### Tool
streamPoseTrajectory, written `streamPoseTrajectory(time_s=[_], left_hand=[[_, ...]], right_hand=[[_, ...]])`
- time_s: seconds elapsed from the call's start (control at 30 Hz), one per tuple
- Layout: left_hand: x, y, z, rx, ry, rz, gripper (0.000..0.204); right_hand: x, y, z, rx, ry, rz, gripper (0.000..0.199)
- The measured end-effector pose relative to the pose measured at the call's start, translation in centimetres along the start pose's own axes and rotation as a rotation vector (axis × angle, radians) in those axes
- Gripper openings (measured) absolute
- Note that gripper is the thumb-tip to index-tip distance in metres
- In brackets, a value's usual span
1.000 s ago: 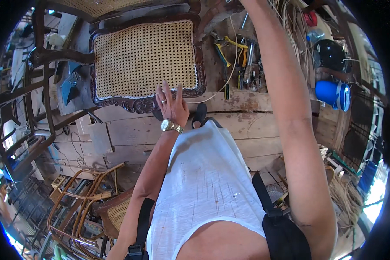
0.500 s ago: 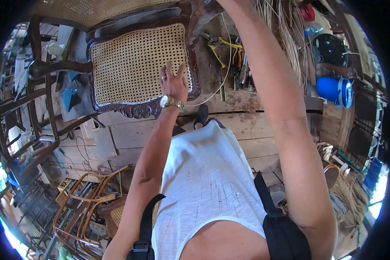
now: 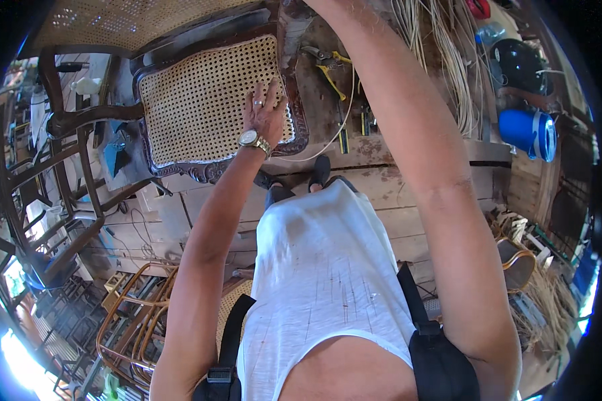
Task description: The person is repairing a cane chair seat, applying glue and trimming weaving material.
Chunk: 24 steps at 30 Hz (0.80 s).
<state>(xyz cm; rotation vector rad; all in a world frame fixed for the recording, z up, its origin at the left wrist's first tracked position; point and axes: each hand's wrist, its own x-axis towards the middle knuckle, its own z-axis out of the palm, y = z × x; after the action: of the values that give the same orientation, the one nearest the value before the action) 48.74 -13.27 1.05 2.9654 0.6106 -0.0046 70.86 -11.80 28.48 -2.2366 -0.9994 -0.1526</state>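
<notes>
A dark carved wooden chair with a woven cane seat point(image 3: 207, 100) stands in front of me. My left hand point(image 3: 264, 113), with a wristwatch and a ring, lies flat on the right part of the cane seat, fingers spread. My right arm reaches up past the top edge of the view; its hand is out of sight. A thin cane strand point(image 3: 338, 127) loops from the seat's right edge across the wooden floor.
Yellow-handled pliers point(image 3: 328, 63) and other small tools lie on the planks right of the chair. Bundled cane strands point(image 3: 448, 60), a blue cylinder point(image 3: 528, 131) and a dark helmet point(image 3: 518, 63) sit at the right. Stacked chair frames point(image 3: 60, 220) crowd the left.
My left hand has slid from the seat's front rail up onto the cane weave. The view has shifted closer to the chair.
</notes>
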Motion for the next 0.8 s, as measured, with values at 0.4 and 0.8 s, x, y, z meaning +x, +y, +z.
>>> streamPoseTrajectory(time_s=[0.4, 0.8], left_hand=[[1.2, -1.6, -0.8, 0.456, -0.282, 0.287, 0.054], [1.7, -0.2, -2.4, 0.319, -0.348, 0.175, 0.055]], right_hand=[[0.7, -2.2, -3.2, 0.072, -0.372, 0.303, 0.084], [-0.5, -1.2, -1.5, 0.03, 0.028, -0.101, 0.076]])
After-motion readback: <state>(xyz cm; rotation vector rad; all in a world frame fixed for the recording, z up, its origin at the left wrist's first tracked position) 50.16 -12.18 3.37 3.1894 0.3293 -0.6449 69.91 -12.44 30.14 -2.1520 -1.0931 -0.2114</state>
